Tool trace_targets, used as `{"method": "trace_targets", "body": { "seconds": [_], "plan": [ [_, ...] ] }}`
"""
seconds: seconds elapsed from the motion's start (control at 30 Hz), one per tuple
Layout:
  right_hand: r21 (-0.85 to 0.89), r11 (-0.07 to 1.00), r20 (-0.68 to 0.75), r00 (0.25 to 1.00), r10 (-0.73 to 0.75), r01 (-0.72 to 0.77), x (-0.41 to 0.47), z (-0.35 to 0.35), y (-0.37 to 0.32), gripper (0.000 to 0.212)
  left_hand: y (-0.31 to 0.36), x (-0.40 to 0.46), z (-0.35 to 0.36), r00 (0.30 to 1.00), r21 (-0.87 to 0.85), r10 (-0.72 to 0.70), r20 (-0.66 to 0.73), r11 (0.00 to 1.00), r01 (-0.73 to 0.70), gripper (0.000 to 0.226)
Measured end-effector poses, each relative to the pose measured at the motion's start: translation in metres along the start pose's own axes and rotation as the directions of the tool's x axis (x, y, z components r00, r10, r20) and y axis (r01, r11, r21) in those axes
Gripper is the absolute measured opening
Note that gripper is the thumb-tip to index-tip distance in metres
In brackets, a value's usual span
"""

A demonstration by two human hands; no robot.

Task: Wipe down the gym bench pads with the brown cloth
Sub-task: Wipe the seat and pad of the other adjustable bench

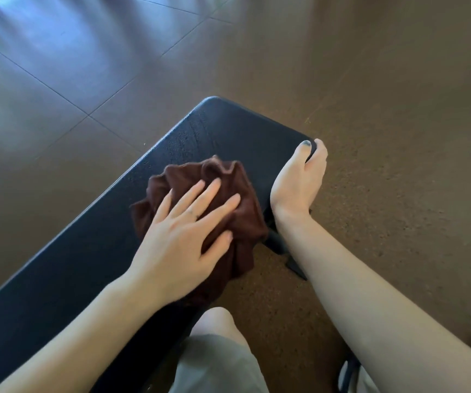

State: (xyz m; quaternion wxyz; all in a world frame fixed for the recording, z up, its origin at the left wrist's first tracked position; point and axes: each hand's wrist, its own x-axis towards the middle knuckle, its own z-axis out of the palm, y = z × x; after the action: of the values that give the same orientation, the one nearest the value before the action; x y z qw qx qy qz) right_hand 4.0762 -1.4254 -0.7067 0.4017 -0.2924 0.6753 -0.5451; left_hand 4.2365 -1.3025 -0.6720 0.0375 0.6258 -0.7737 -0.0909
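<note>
Head view puts me mid-wipe, as I judge it: my left hand (pixel 184 236) lies flat, fingers straight and spread, pressing the bunched brown cloth (pixel 200 199) onto the black bench pad (pixel 223 131) near its far end, one fold hanging off the near edge. My right hand (pixel 299 180) grips the pad's far right corner, thumb on top, fingers curled over the side. Next I'd sweep the cloth to that end, then back along the near stretch, keeping even pressure.
</note>
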Motion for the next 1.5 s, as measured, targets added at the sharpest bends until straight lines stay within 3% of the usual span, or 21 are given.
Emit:
{"method": "trace_targets", "body": {
  "seconds": [0.2,0.47,0.6,0.73,0.83,0.97,1.07,1.2,1.27,1.37,1.5],
  "plan": [
    [0.019,0.999,0.039,0.999,0.025,-0.025,0.009,-0.003,0.002,0.048,0.009,0.105,0.000,0.993,-0.005,0.117,0.010,0.993,-0.117,0.057],
    [0.056,0.997,0.113,0.992,0.055,-0.061,0.008,-0.010,0.000,0.049,-0.002,0.173,-0.008,1.000,-0.043,0.024,-0.020,0.999,-0.024,0.046],
    [0.050,0.997,0.117,0.992,0.052,-0.058,0.007,-0.009,-0.002,0.051,-0.034,0.175,-0.022,0.975,-0.069,-0.216,-0.048,0.975,0.212,0.046],
    [0.061,0.997,0.146,0.988,0.041,-0.051,0.006,-0.009,-0.001,0.051,-0.093,0.113,-0.036,0.816,-0.148,-0.578,0.006,0.806,0.572,0.049],
    [0.049,0.998,0.144,0.989,0.037,-0.045,0.009,-0.010,0.000,0.052,-0.095,0.082,-0.032,0.762,-0.137,-0.646,-0.049,0.760,0.635,0.045],
    [0.034,0.997,0.178,0.982,0.063,-0.070,0.010,-0.011,-0.003,0.053,-0.077,0.122,-0.032,0.732,-0.121,-0.676,-0.090,0.737,0.665,0.042],
    [0.018,0.995,0.200,0.975,0.094,-0.099,0.014,-0.011,-0.003,0.053,-0.061,0.173,-0.030,0.767,-0.141,-0.632,-0.110,0.774,0.618,0.040],
    [0.001,0.992,0.273,0.954,0.122,-0.127,0.018,-0.018,-0.005,0.059,-0.034,0.227,-0.024,0.887,-0.094,-0.444,-0.128,0.896,0.434,0.040],
    [-0.012,0.981,0.384,0.905,0.185,-0.195,0.022,-0.026,-0.009,0.065,-0.014,0.241,-0.022,0.950,-0.012,-0.298,-0.088,0.954,0.298,0.043],
    [-0.078,0.930,0.546,0.765,0.341,-0.359,0.040,-0.047,-0.030,0.078,0.031,0.239,-0.020,0.993,0.066,-0.116,0.033,0.991,0.113,0.044],
    [-0.169,0.947,0.474,0.820,0.322,-0.275,0.066,-0.076,-0.092,0.066,0.083,0.220,-0.032,0.985,-0.026,-0.041,0.170,0.999,0.046,0.041]
  ]
}}
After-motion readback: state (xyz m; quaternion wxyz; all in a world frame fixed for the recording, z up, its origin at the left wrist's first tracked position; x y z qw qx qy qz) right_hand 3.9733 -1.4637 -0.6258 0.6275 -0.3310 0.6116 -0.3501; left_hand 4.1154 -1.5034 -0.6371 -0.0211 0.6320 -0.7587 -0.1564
